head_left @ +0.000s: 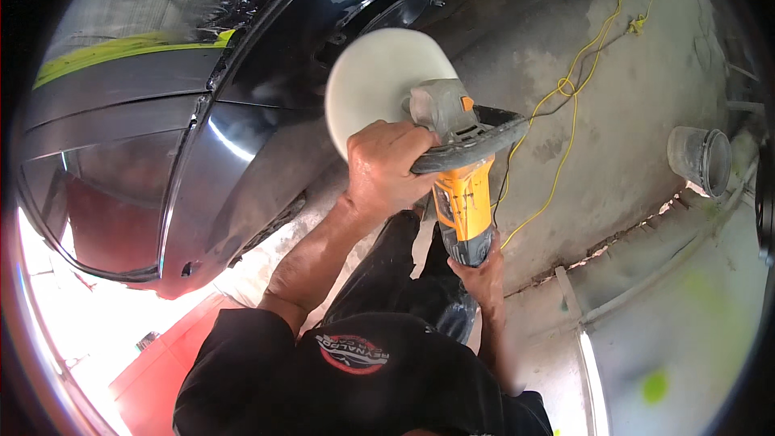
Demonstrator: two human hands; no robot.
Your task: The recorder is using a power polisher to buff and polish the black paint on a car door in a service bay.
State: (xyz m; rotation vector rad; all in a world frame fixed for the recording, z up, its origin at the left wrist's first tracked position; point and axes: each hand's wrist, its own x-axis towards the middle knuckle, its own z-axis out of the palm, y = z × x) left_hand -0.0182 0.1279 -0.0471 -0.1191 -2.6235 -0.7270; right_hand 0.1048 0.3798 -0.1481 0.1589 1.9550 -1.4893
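Note:
Both of my hands hold a yellow, grey and black car polisher point(464, 200). My left hand point(386, 157) is wrapped round its black loop handle point(472, 148), close to the head. Around the dark rear end of the body my right hand point(482, 274) is closed, its fingers partly hidden. A broad white round polishing pad point(375, 85) faces the glossy dark car body point(266, 73), overlapping the panel beside the door handle point(395, 4). Whether the pad touches the paint I cannot tell.
Yellow-green tape point(133, 52) runs along the car's edge at the upper left. A yellow cord point(567, 87) lies looped across the concrete floor point(630, 113). A translucent bucket point(701, 160) stands at the right. Something red and flat point(165, 367) shows at the lower left.

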